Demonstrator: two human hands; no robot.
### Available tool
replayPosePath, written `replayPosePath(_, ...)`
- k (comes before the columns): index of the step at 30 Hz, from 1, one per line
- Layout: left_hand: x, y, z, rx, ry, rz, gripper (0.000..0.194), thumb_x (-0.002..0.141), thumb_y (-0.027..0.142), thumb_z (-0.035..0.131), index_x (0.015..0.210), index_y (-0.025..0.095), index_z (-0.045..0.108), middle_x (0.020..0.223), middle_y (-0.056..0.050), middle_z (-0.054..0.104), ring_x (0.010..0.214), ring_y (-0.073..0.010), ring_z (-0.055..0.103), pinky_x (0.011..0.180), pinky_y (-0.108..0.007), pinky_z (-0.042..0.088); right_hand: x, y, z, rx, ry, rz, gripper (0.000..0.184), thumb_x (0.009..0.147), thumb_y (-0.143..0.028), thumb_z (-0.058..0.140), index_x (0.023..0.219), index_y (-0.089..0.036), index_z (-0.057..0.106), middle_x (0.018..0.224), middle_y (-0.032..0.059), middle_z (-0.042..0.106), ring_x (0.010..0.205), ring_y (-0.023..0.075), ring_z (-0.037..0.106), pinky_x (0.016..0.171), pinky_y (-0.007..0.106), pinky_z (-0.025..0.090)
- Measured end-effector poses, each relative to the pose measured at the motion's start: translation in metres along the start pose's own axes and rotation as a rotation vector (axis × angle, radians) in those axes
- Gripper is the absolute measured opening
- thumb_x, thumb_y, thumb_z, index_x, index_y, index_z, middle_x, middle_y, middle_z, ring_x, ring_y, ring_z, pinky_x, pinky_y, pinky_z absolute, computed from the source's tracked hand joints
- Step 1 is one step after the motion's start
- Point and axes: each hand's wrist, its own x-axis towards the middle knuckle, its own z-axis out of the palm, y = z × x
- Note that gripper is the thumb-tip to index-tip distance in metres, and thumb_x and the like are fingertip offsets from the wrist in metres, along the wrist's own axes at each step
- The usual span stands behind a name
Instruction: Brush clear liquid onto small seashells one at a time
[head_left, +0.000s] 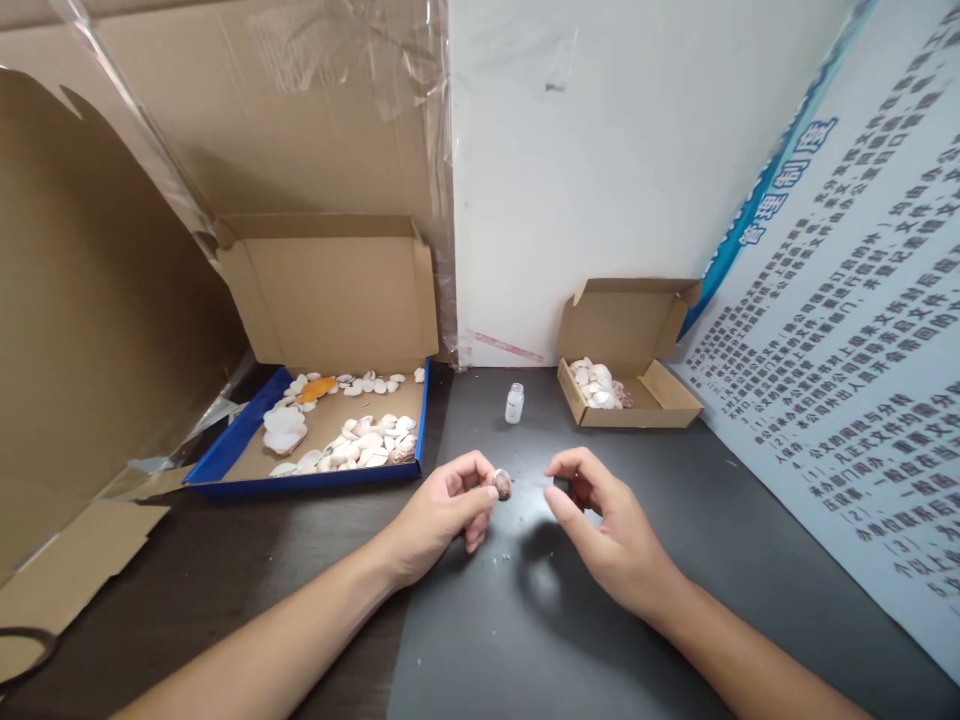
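Between the thumb and forefinger of my left hand point(442, 508) is a small brownish seashell point(502, 486), held above the dark table. My right hand point(606, 525) hovers a short way to the right of the shell, thumb and forefinger apart, with nothing visible between them. Beyond the hands stands a small clear glass bottle point(514, 404) with whitish contents; neither hand touches it. A few tiny pale crumbs point(504, 557) lie on the table below the shell.
At the left, an open blue-edged cardboard box point(300, 486) holds many white shells point(367, 443) and an orange one point(318, 388). A smaller open box point(637, 415) with white shells stands back right. Cardboard, a white panel point(585, 180) and a printed poster point(840, 330) enclose the table.
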Motion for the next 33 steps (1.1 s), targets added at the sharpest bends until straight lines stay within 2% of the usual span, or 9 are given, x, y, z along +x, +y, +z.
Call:
replayPosePath(4,0.005,-0.001,0.002,-0.147,0.057,0.009,0.033,0.077,0.035,0.071,0.080,0.017,0.044,0.068,0.008,0.046,0.041,0.0020,0.031,0.041,-0.015,0.026,0.013,0.015,0.005,-0.024,0.068,-0.021,0.013,0.096,-0.032,0.046,0.096,-0.020,0.052,0.072,-0.0021,0.050,0.058,0.0143,0.047,0.055,0.026,0.039)
replayPosePath(9,0.006,-0.001,0.001,-0.166,0.047,-0.009,0.032,0.079,0.032,0.070,0.080,0.017,0.042,0.082,0.006,0.050,0.041,0.0043,0.031,0.041,-0.015,0.022,0.020,0.017,0.003,-0.083,0.107,-0.084,0.021,0.101,-0.028,0.038,0.097,-0.019,0.056,0.074,-0.0004,0.053,0.061,0.0155,0.050,0.057,0.027,0.038)
replayPosePath(12,0.005,-0.004,-0.001,-0.146,0.000,-0.001,0.032,0.081,0.034,0.068,0.079,0.016,0.043,0.082,0.005,0.049,0.042,0.0043,0.032,0.043,-0.015,0.023,0.013,0.008,-0.003,-0.140,0.042,-0.156,0.021,0.101,-0.025,0.038,0.096,-0.020,0.058,0.079,0.0013,0.055,0.068,0.0169,0.053,0.063,0.029,0.040)
replayPosePath(15,0.002,-0.007,-0.002,-0.122,-0.045,-0.005,0.033,0.083,0.038,0.067,0.080,0.016,0.044,0.079,0.005,0.047,0.044,0.0033,0.032,0.044,-0.016,0.026,0.006,-0.002,-0.007,-0.161,-0.035,-0.146,0.019,0.100,-0.024,0.040,0.097,-0.021,0.058,0.080,0.0015,0.054,0.069,0.0174,0.052,0.064,0.029,0.040)
replayPosePath(20,-0.003,-0.006,0.000,-0.041,-0.083,-0.048,0.035,0.083,0.042,0.067,0.080,0.016,0.044,0.078,0.004,0.047,0.048,0.0021,0.034,0.045,-0.016,0.026,0.002,-0.007,-0.011,-0.168,-0.052,-0.071,0.019,0.101,-0.027,0.040,0.098,-0.022,0.058,0.084,0.0039,0.058,0.074,0.0201,0.055,0.065,0.032,0.040)
replayPosePath(25,-0.006,-0.001,0.001,0.004,-0.091,-0.065,0.035,0.083,0.042,0.067,0.080,0.016,0.044,0.080,0.004,0.048,0.049,0.0018,0.036,0.046,-0.016,0.026,0.003,0.000,-0.013,-0.160,-0.105,-0.071,0.018,0.101,-0.026,0.039,0.095,-0.021,0.055,0.083,0.0025,0.055,0.074,0.0191,0.055,0.066,0.031,0.039)
replayPosePath(29,-0.006,-0.001,0.001,0.025,-0.087,-0.042,0.029,0.084,0.037,0.066,0.082,0.016,0.045,0.082,0.004,0.051,0.049,0.0016,0.038,0.047,-0.016,0.029,0.003,-0.002,-0.014,-0.170,-0.094,-0.128,0.015,0.100,-0.024,0.040,0.092,-0.020,0.053,0.081,0.0004,0.053,0.071,0.0164,0.051,0.065,0.029,0.038)
replayPosePath(33,-0.007,-0.001,0.000,0.052,-0.093,-0.049,0.027,0.085,0.035,0.065,0.082,0.016,0.046,0.080,0.004,0.052,0.049,0.0013,0.037,0.046,-0.015,0.028,0.003,-0.006,-0.014,-0.171,-0.098,-0.127,0.015,0.099,-0.022,0.041,0.087,-0.020,0.050,0.077,-0.0011,0.051,0.066,0.0145,0.048,0.063,0.027,0.037)
